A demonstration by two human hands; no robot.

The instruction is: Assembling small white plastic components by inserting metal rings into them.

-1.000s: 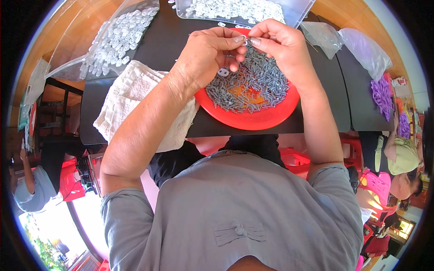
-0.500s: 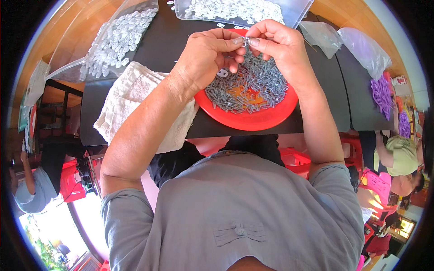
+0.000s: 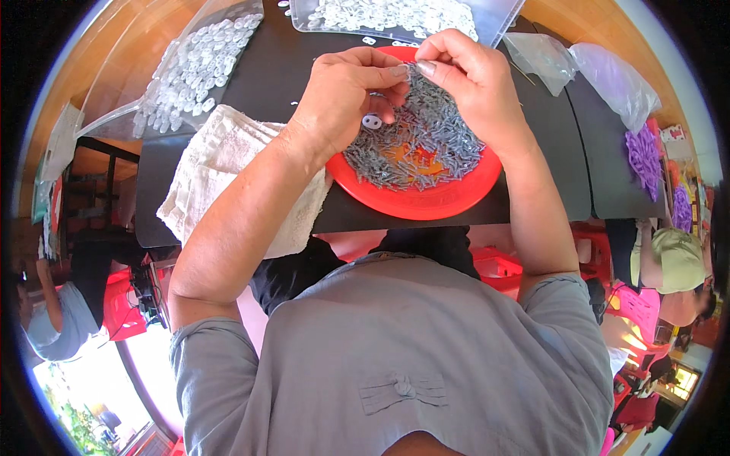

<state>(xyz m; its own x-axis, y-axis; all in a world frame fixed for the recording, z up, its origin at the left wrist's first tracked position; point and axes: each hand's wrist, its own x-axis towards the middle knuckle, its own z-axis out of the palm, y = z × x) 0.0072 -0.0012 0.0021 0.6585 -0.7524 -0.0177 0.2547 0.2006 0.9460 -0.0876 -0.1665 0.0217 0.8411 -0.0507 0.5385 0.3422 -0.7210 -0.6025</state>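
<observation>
Above a red round tray (image 3: 418, 210) full of small grey screw-like plastic pieces (image 3: 456, 144), my hands are raised with their fingertips a little apart. My left hand (image 3: 346, 87) pinches a small pale plastic piece (image 3: 407, 74) between thumb and forefinger, partly hidden by the fingertips. Below its curled fingers shows a white oval two-hole plastic piece (image 3: 372, 121), seemingly tucked in that hand. The thumb and forefinger of my right hand (image 3: 479, 80) are closed together; whatever is between them is too small to make out.
Behind the tray stands a clear bin (image 3: 350, 34) of white oval pieces. A clear bag (image 3: 201, 64) of similar pieces lies at left, near a folded cream towel (image 3: 228, 178). Plastic bags (image 3: 616, 83) and purple pieces (image 3: 643, 163) lie right. Other people sit at both sides.
My fingertips met at a small piece before; now my right hand has drawn slightly up and away, leaving a narrow gap. The left hand has barely moved.
</observation>
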